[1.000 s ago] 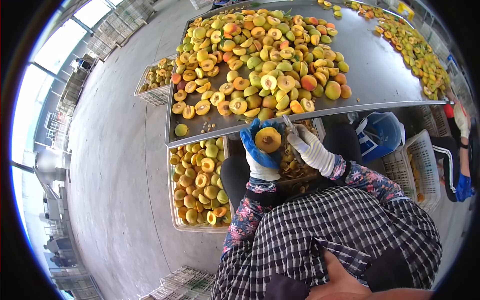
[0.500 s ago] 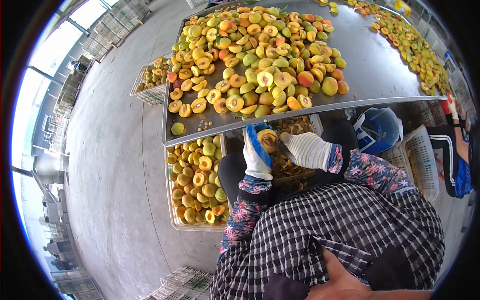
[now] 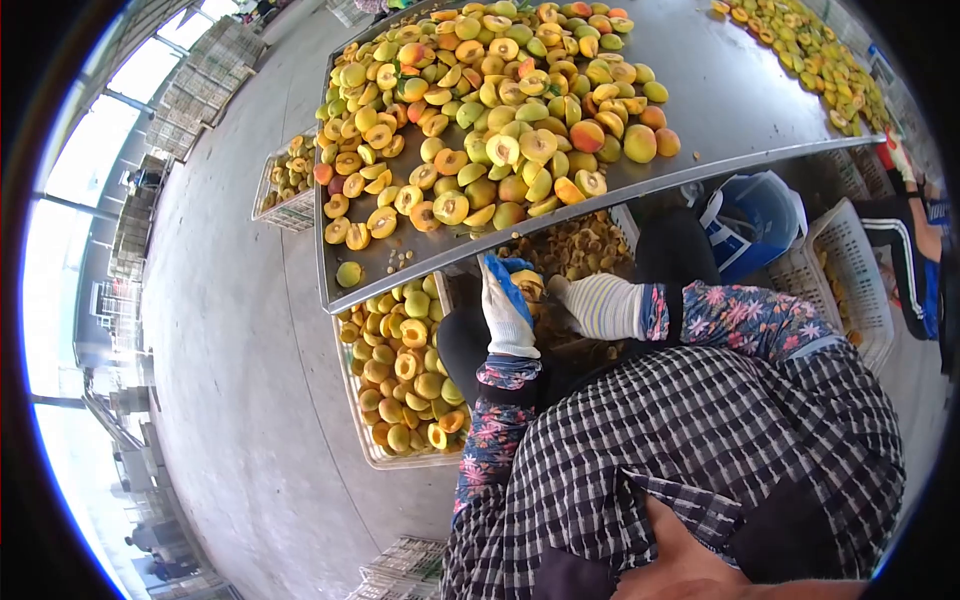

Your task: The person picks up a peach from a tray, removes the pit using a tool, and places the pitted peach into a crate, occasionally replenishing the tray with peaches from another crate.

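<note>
- Left hand (image 3: pixel 503 308), gloved, clasps a peach (image 3: pixel 531 287) just below the table's (image 3: pixel 720 100) near edge; right hand (image 3: pixel 592 305) presses against it, grip unclear
- Apparently done: crate (image 3: pixel 400 462) under the table's left corner, heaped with halves
- Apparently left: large fruit pile (image 3: pixel 500 110) on the table, many whole

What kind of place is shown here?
Probably a fruit-processing hall: a long steel table heaped with halved peaches, a crate of more halves on the concrete floor, and the gloved left hand holding a peach half.
</note>
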A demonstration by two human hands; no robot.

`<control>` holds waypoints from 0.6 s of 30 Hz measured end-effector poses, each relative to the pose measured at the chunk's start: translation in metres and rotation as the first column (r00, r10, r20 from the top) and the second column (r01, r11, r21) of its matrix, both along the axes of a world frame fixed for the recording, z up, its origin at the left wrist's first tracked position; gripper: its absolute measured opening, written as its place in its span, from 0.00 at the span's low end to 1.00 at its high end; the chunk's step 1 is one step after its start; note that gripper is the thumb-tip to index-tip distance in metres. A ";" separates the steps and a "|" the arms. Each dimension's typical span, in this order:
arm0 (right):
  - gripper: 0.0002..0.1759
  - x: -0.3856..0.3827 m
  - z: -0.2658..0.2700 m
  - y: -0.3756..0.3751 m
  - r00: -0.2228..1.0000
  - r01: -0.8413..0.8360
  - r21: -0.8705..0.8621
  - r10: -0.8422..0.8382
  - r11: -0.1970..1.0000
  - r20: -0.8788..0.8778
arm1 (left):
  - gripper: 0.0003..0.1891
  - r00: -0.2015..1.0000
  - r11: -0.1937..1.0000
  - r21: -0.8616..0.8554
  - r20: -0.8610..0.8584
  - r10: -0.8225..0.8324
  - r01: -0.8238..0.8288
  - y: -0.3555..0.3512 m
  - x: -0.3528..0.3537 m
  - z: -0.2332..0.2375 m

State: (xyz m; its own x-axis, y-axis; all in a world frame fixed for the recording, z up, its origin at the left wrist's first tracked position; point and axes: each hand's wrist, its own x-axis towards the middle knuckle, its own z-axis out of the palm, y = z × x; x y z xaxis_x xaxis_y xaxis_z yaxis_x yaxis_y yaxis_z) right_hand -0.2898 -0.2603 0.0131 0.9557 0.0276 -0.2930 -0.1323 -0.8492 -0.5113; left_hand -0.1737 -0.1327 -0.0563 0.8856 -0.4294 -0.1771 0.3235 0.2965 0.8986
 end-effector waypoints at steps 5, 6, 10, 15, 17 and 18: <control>0.17 -0.008 -0.016 -0.001 0.997 -0.037 0.079 0.032 0.996 0.072 | 0.28 0.963 0.928 0.258 -0.057 -0.262 0.268 0.009 0.011 0.012; 0.17 -0.006 -0.019 -0.001 0.998 0.023 0.182 -0.033 0.983 0.049 | 0.28 0.961 0.959 0.103 -0.110 -0.254 0.265 0.009 0.012 0.009; 0.16 0.006 -0.047 -0.002 0.994 -0.051 0.117 0.039 0.992 0.102 | 0.29 0.966 0.984 -0.034 0.200 -0.164 0.175 0.010 -0.001 0.022; 0.17 0.002 -0.014 -0.002 0.999 -0.031 0.094 0.028 0.995 0.039 | 0.21 0.935 0.993 -0.059 0.335 0.114 -0.100 -0.009 -0.017 0.001; 0.19 -0.001 0.004 0.004 1.000 0.025 0.159 -0.022 0.987 -0.021 | 0.21 0.979 0.995 -0.059 0.183 0.087 -0.077 -0.006 -0.016 0.006; 0.20 -0.002 0.006 0.005 0.998 0.052 0.188 -0.043 0.981 -0.051 | 0.25 0.990 0.999 0.008 0.138 0.037 -0.039 -0.003 -0.017 0.014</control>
